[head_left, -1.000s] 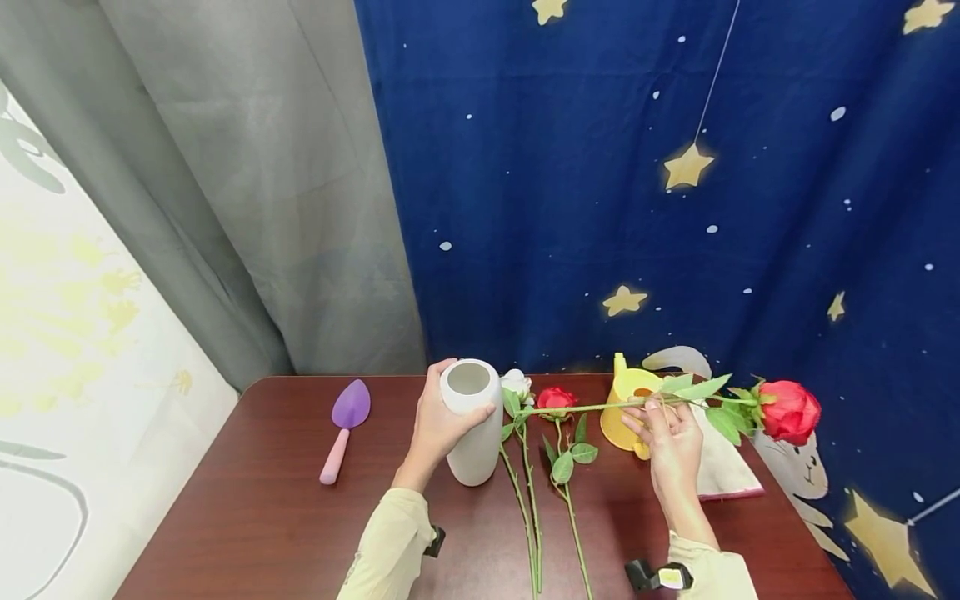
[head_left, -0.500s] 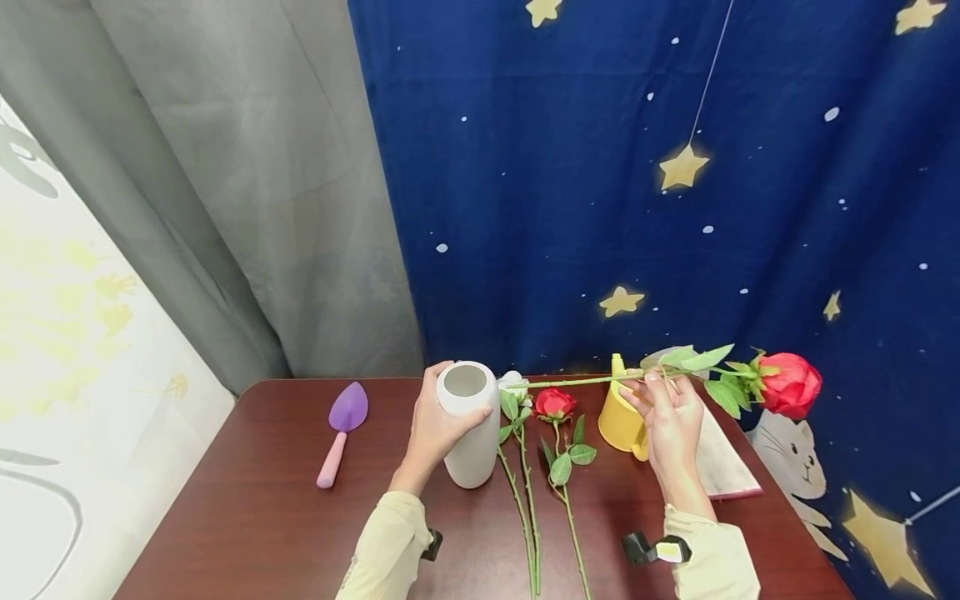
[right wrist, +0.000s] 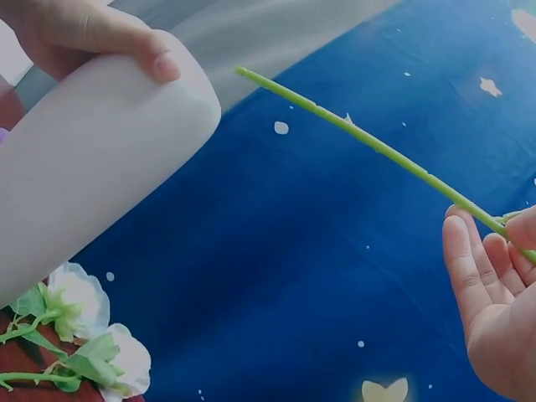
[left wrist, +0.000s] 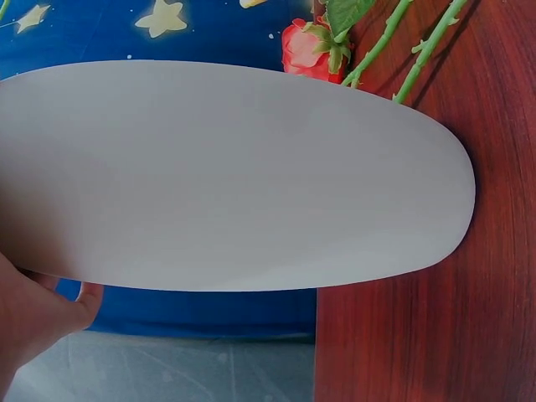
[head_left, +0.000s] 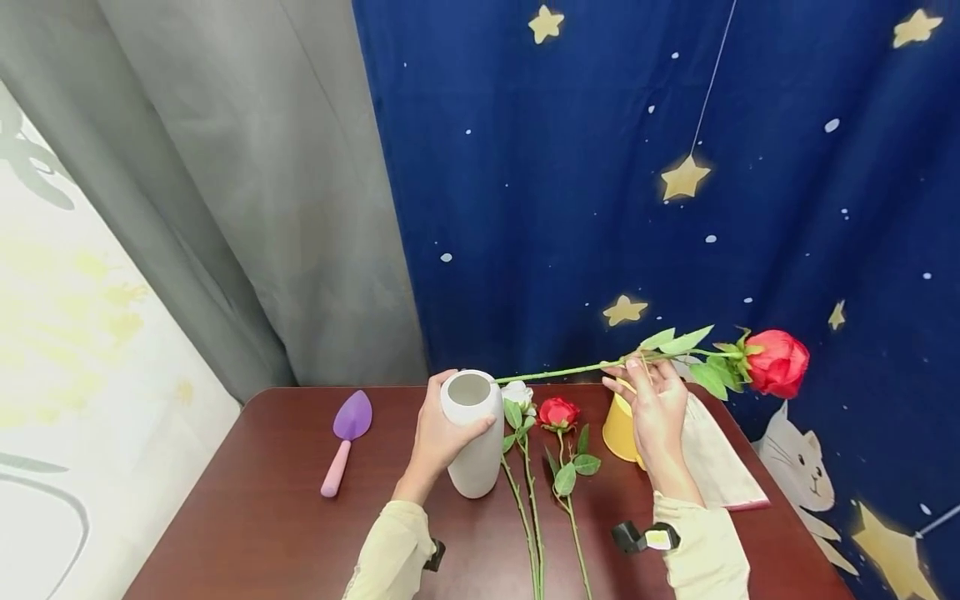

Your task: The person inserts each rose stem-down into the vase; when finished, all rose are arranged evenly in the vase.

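My left hand (head_left: 444, 429) grips a white vase (head_left: 476, 458) near its mouth, thumb across the front and fingers behind. The vase stands upright on the table. In my right hand (head_left: 654, 412) the stem of a red rose (head_left: 777, 363) is pinched between thumb and fingers. The rose lies nearly level in the air, its bloom to the right and its cut end pointing toward the vase. In the right wrist view the bare stem tip (right wrist: 243, 72) shows a short gap from the vase's mouth end. The left wrist view is mostly filled by the vase wall (left wrist: 234, 176).
White roses (head_left: 517, 395) and another red rose (head_left: 558, 412) lie on the table (head_left: 255, 517) right of the vase. A yellow watering can (head_left: 619, 429) and a pale cloth (head_left: 716, 458) sit behind my right hand. A purple trowel (head_left: 347, 433) lies at the left.
My right hand has raised the red rose and shifted it left, bringing the stem from in front of the white roses up to the level of the vase's mouth. The left hand keeps its hold.
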Available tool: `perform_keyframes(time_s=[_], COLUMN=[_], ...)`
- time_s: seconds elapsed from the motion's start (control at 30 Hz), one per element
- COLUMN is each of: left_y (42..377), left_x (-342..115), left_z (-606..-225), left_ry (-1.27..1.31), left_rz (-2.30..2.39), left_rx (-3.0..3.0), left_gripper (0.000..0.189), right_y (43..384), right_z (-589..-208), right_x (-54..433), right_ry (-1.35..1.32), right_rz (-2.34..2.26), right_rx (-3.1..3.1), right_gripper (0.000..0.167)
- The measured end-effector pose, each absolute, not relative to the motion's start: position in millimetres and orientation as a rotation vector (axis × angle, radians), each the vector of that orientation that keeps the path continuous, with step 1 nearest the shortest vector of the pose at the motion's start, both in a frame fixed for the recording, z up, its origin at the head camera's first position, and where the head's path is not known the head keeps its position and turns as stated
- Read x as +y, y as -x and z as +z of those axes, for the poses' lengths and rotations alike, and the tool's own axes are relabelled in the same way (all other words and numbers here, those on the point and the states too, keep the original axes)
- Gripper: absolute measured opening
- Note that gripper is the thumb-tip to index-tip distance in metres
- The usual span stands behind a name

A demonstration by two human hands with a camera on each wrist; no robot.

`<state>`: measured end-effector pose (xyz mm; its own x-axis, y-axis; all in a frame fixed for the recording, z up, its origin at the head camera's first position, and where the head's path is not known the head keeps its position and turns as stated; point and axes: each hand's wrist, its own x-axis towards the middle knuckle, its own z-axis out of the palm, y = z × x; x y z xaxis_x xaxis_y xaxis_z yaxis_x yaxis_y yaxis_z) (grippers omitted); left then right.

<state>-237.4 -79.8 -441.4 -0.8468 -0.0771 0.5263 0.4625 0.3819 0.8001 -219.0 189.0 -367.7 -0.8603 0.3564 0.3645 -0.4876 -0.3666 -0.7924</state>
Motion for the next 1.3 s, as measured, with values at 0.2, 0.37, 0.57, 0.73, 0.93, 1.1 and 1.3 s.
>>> perform_keyframes(time_s=[0.2, 0.37, 0.57, 0.73, 0.93, 1.1, 1.3], left_y=[237.9, 234.1, 234.5, 236.8, 238.4, 239.0, 238.9], left_x=[-77.4, -79.5, -80.0, -78.9, -78.3, -78.1, -78.6], left_z=[-440.0, -444.4, -448.3, -447.2, -446.2, -446.5, -446.5], left_ry=[0.34, 0.314, 0.31, 0.316, 0.326, 0.339, 0.354], left_rz=[-1.475, -1.486, -1.493, -1.484, -1.488, -1.5, -1.505], left_rx=[-2.16, -2.18, -2.184, -2.175, -2.166, -2.154, -2.147], left_gripper=[0.082, 0.082, 0.081, 0.082, 0.082, 0.082, 0.084], right_y=[226.0, 232.6, 241.3, 246.0, 250.9, 254.1, 249.6], right_z=[-355.4, -353.0, -351.4, -349.2, -349.1, -348.2, -339.6], right_x=[180.0, 164.6, 149.2, 143.2, 138.1, 133.6, 127.3], right_ry=[-0.265, -0.313, -0.38, -0.406, -0.439, -0.463, -0.48], right_rz=[2.185, 2.179, 2.139, 2.097, 2.033, 1.993, 1.935], right_rx=[-1.425, -1.465, -1.553, -1.607, -1.708, -1.766, -1.868], right_gripper=[0.009, 0.008, 0.011, 0.014, 0.015, 0.014, 0.015])
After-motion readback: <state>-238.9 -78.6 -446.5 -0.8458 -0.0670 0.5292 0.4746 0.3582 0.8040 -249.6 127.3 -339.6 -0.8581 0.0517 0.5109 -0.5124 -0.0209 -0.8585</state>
